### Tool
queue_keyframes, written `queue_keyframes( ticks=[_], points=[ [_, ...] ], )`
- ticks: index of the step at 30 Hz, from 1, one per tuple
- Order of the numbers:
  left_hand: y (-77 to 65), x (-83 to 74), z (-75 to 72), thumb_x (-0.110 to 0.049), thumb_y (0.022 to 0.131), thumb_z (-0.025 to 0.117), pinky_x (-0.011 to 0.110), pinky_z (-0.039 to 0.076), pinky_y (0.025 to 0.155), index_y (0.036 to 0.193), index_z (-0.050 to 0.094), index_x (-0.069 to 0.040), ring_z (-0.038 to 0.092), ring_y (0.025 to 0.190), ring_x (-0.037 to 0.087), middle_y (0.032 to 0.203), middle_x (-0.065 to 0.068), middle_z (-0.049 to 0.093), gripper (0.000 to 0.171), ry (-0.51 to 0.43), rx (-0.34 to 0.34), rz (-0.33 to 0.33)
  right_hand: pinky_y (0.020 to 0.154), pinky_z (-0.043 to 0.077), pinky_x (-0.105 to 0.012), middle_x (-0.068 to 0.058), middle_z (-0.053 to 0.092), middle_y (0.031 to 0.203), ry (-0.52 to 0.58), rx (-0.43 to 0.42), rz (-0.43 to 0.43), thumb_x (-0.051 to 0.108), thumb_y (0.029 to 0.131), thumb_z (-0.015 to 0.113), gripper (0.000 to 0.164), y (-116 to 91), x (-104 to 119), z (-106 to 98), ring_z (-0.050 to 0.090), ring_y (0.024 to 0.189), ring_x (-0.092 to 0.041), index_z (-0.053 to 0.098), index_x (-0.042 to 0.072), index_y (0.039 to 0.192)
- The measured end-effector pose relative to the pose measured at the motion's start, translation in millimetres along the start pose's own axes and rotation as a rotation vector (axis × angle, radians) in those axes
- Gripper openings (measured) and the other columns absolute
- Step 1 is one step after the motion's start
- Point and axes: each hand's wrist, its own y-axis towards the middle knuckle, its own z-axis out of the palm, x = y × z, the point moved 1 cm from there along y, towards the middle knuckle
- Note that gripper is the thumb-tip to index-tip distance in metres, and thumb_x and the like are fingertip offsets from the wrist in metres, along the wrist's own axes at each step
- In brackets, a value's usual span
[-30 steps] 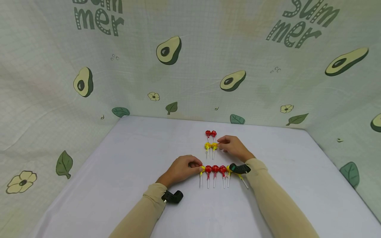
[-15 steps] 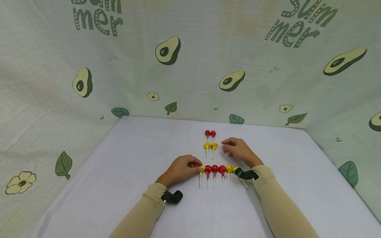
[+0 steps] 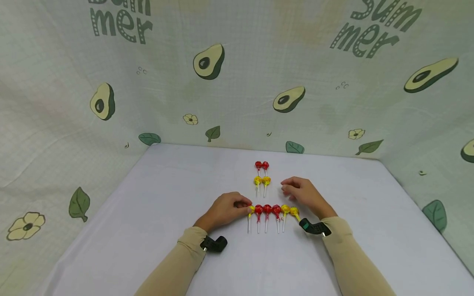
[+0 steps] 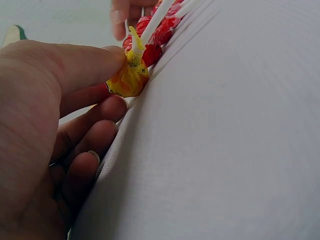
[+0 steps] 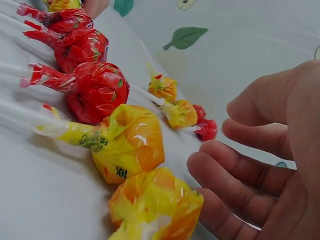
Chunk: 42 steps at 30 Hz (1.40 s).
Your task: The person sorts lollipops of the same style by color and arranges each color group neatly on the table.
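Observation:
My left hand point(image 3: 226, 210) pinches the head of a yellow lollipop point(image 4: 131, 77) between thumb and index finger, at the left end of the front row. Beside it lie three red lollipops point(image 3: 267, 209), then two yellow ones, the outer yellow lollipop point(image 5: 157, 205) partly behind the right wrist's camera in the head view. Sticks in this row point toward me. My right hand point(image 3: 304, 193) holds nothing; its fingers are loosely bent just beyond the row's right end. Farther back, two yellow lollipops point(image 3: 266, 181) lie side by side, left of the right hand.
Behind the yellow pair lie two red lollipops point(image 3: 265, 165), their sticks running toward the yellow heads. A white cloth point(image 3: 177, 172) covers the table. A printed curtain point(image 3: 244, 74) with avocados and leaves rises at the back and sides.
My right hand has drawn away from the back yellow pair, moving right and nearer to me. More of the front row's right end shows. The left hand has kept its place.

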Motion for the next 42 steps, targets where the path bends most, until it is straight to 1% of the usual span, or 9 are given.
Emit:
queue_keyframes(
  ticks=[5, 11, 17, 22, 26, 30, 35, 37, 42],
  points=[
    [-0.7, 1.2, 0.5, -0.041, 0.083, 0.066, 0.024, 0.045, 0.065, 0.101, 0.069, -0.031, 0.054, 0.075, 0.004, 0.084, -0.016, 0.058, 0.02, -0.02, 0.0, 0.002, 0.076, 0.049, -0.033, -0.007, 0.062, 0.099, -0.013, 0.008, -0.001, 0.032, 0.091, 0.057, 0.032, -9, -8, -1, 0.057, 0.088, -0.023, 0.06, 0.011, 0.115],
    [-0.5, 0.2, -0.1, -0.042, 0.082, 0.067, 0.024, 0.046, 0.065, 0.097, 0.067, -0.032, 0.054, 0.075, 0.004, 0.084, -0.017, 0.058, 0.018, -0.018, 0.0, -0.011, 0.073, 0.049, -0.031, -0.005, 0.063, 0.095, -0.075, -0.011, 0.002, 0.033, 0.091, 0.058, 0.031, -21, -21, -9, 0.057, 0.085, -0.021, 0.061, 0.012, 0.113],
    [-0.7, -3.1, -3.1, -0.04, 0.082, 0.068, 0.024, 0.045, 0.065, 0.095, 0.066, -0.031, 0.054, 0.075, 0.005, 0.083, -0.015, 0.058, 0.016, -0.024, 0.0, -0.015, 0.071, 0.049, -0.03, -0.005, 0.063, 0.095, -0.089, -0.026, -0.01, 0.036, 0.091, 0.058, 0.033, -32, -24, -14, 0.057, 0.084, -0.022, 0.061, 0.011, 0.112],
    [-0.8, -2.7, -3.2, -0.04, 0.084, 0.066, 0.025, 0.046, 0.066, 0.097, 0.066, -0.031, 0.054, 0.075, 0.006, 0.082, -0.014, 0.059, 0.015, -0.049, 0.007, -0.049, 0.07, 0.049, -0.029, -0.004, 0.063, 0.094, -0.096, -0.022, -0.03, 0.036, 0.09, 0.059, 0.033, -40, -28, -13, 0.056, 0.084, -0.021, 0.062, 0.011, 0.111],
    [-0.5, -1.8, -2.7, -0.038, 0.085, 0.064, 0.025, 0.046, 0.07, 0.1, 0.064, -0.031, 0.055, 0.079, 0.005, 0.086, -0.016, 0.06, 0.016, -0.08, -0.005, -0.068, 0.069, 0.05, -0.029, -0.002, 0.062, 0.098, -0.115, -0.016, -0.046, 0.037, 0.089, 0.06, 0.031, -44, -31, -11, 0.056, 0.085, -0.02, 0.063, 0.013, 0.11],
    [1.9, -0.8, -1.2, -0.04, 0.087, 0.063, 0.026, 0.046, 0.074, 0.101, 0.063, -0.031, 0.056, 0.083, 0.004, 0.09, -0.017, 0.061, 0.017, -0.099, -0.024, -0.074, 0.075, 0.049, -0.033, 0.001, 0.062, 0.103, -0.157, -0.032, -0.076, 0.037, 0.089, 0.06, 0.028, -47, -32, -10, 0.055, 0.091, -0.019, 0.063, 0.017, 0.108],
    [3.8, -0.5, 0.1, -0.045, 0.087, 0.061, 0.026, 0.046, 0.076, 0.101, 0.064, -0.031, 0.056, 0.084, 0.003, 0.091, -0.017, 0.061, 0.02, -0.118, -0.037, -0.09, 0.083, 0.044, -0.038, 0.005, 0.062, 0.104, -0.186, -0.035, -0.094, 0.041, 0.088, 0.061, 0.028, -52, -33, -8, 0.055, 0.096, -0.017, 0.064, 0.02, 0.107],
    [3.5, -0.7, 0.0, -0.045, 0.087, 0.06, 0.027, 0.046, 0.077, 0.102, 0.064, -0.031, 0.056, 0.085, 0.004, 0.092, -0.017, 0.06, 0.022, -0.125, -0.038, -0.104, 0.083, 0.044, -0.038, 0.006, 0.062, 0.103, -0.174, -0.03, -0.095, 0.042, 0.087, 0.062, 0.029, -54, -34, -8, 0.055, 0.095, -0.016, 0.064, 0.021, 0.106],
    [2.9, -0.6, -1.5, -0.045, 0.087, 0.061, 0.028, 0.046, 0.077, 0.103, 0.064, -0.029, 0.055, 0.086, 0.006, 0.093, -0.015, 0.061, 0.023, -0.149, -0.052, -0.128, 0.081, 0.044, -0.037, 0.007, 0.062, 0.101, -0.173, -0.027, -0.13, 0.042, 0.087, 0.062, 0.03, -56, -33, -6, 0.055, 0.092, -0.015, 0.064, 0.019, 0.106]
  ],
)
